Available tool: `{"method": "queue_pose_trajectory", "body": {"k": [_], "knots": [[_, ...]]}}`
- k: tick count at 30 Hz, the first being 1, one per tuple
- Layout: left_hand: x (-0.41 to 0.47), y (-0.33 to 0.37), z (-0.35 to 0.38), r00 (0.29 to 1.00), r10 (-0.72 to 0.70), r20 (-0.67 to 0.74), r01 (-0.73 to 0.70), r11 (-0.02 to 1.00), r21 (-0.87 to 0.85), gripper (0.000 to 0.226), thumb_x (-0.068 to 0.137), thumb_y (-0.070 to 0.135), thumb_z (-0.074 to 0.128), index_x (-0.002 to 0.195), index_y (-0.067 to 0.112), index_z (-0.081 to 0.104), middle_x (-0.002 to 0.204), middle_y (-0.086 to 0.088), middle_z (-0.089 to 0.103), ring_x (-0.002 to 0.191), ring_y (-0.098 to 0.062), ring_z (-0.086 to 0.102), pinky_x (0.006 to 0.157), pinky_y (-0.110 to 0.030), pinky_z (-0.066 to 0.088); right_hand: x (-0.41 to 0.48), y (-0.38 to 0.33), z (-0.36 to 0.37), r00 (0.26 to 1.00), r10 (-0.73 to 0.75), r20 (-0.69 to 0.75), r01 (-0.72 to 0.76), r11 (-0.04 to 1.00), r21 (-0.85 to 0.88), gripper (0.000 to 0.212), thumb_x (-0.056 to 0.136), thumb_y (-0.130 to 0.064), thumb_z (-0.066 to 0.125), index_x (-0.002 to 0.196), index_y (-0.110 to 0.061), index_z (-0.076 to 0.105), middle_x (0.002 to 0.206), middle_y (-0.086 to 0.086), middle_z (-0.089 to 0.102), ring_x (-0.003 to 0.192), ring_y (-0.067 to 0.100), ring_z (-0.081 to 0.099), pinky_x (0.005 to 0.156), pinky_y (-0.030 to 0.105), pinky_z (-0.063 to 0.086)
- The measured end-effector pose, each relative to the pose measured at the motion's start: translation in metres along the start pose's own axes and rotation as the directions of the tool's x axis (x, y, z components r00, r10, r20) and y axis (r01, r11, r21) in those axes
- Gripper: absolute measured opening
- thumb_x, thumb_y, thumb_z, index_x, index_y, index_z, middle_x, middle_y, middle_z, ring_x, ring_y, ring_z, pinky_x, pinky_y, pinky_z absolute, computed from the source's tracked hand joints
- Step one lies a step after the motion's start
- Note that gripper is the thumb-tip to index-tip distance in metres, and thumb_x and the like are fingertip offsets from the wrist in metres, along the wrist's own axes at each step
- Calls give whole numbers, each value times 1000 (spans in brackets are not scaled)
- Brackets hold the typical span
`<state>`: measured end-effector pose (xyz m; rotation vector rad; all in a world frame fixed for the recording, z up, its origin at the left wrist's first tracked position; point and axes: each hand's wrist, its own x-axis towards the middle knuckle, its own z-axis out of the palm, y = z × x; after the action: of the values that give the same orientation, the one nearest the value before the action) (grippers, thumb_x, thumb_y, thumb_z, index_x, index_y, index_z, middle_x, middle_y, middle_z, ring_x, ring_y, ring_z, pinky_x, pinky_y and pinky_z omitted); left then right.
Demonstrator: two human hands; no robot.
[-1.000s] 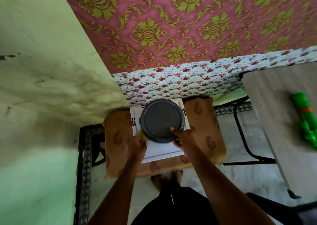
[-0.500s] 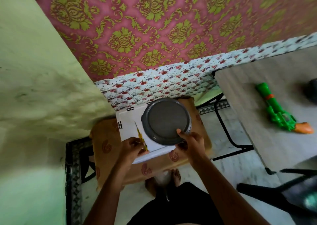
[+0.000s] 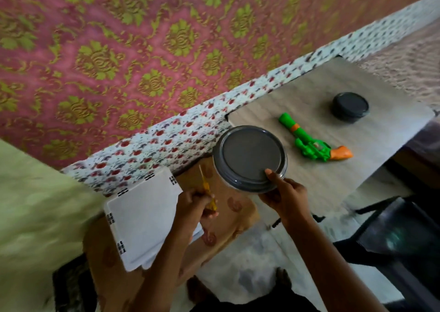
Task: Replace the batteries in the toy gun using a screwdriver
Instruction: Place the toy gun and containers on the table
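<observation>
Toy gun [image 3: 312, 142] lies on the table [image 3: 381, 130] right of centre, muzzle upper left, grip lower right; nearer right hand [image 3: 284, 196] holds a lidded container [image 3: 250, 155], left hand [image 3: 190, 207] grips the screwdriver [image 3: 205, 186].

Left hand [image 3: 190, 207] grips yellow screwdriver [image 3: 207, 194], tip up, over white box [image 3: 140, 219] on brown cushion [image 3: 228, 219]. Right hand [image 3: 283, 196] holds grey-lidded tub [image 3: 250, 157] by its near rim, thumb on lid. Table [image 3: 316, 183]: green/orange toy gun [image 3: 312, 139] lying flat, small dark jar [image 3: 350, 107] beyond it, apart.
</observation>
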<state>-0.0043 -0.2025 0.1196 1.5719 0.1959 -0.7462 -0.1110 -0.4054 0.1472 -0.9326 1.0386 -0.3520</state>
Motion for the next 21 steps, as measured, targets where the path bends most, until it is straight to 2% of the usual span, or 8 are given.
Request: {"method": "queue_pose_trajectory", "body": {"k": [2, 5, 8, 10, 13, 16, 19, 21], "knots": [[-2, 7, 42, 1000, 23, 15, -23, 1000, 21, 5, 92, -3, 67, 93, 3, 67, 79, -22, 71, 57, -29, 67, 51, -28, 57, 10, -22, -30, 999, -18, -26, 19, 999, 31, 41, 81, -24, 85, 100, 10, 69, 72, 13, 74, 84, 33, 75, 88, 51, 61], [-10, 9, 109, 998, 64, -2, -64, 998, 2, 9, 95, 0, 65, 94, 9, 66, 81, -19, 72, 60, -26, 66, 47, -23, 53, 27, -50, -78, 998, -34, -51, 37, 997, 68, 39, 80, -24, 85, 91, 11, 70, 72, 16, 73, 85, 35, 76, 88, 51, 61], [-17, 8, 181, 993, 116, -20, -116, 993, 0, 11, 93, -7, 64, 91, 4, 68, 63, -5, 71, 55, -15, 66, 48, -21, 54, 45, -83, -128, 998, -44, -49, 47, 997, 56, 38, 81, -22, 85, 87, 12, 69, 71, 18, 72, 81, 33, 74, 88, 51, 61], [-19, 6, 206, 991, 137, -1, -137, 990, -17, 12, 93, -14, 61, 91, -4, 66, 58, -4, 68, 49, -7, 64, 47, -18, 52, 50, -94, -144, 998, -50, -33, 51, 998, 25, 35, 81, -22, 84, 88, 10, 69, 71, 16, 70, 79, 30, 72, 88, 50, 61], [-22, 2, 264, 993, 121, 2, -120, 992, -48, 13, 95, -15, 58, 90, -3, 62, 65, -12, 64, 51, -12, 63, 48, -19, 52, 71, -120, -183, 998, -62, -18, 61, 998, -24, 33, 79, -22, 86, 94, 4, 71, 83, 17, 76, 84, 31, 76, 88, 49, 62], [-12, -8, 305, 997, 74, -16, -75, 992, -100, 19, 95, -15, 58, 87, 2, 60, 70, -12, 67, 54, -14, 67, 50, -25, 58, 94, -138, -211, 998, -55, -28, 54, 998, -28, 37, 80, -24, 85, 98, 6, 71, 96, 25, 76, 93, 38, 75, 87, 48, 62], [-1, -13, 325, 998, 60, 9, -59, 994, -93, 24, 95, -15, 59, 84, 6, 62, 74, -10, 71, 63, -20, 71, 60, -36, 61, 111, -148, -224, 999, -22, -37, 21, 1000, -8, 42, 81, -27, 84, 101, 7, 69, 97, 25, 76, 92, 36, 76, 84, 46, 63], [5, -8, 335, 1000, 17, 13, -16, 997, -79, 18, 92, -11, 66, 87, 5, 63, 79, -14, 72, 70, -26, 69, 66, -39, 62, 122, -151, -227, 998, -3, -63, 4, 1000, 18, 45, 80, -28, 85, 104, 6, 68, 96, 22, 77, 90, 34, 77, 82, 43, 63]]}}
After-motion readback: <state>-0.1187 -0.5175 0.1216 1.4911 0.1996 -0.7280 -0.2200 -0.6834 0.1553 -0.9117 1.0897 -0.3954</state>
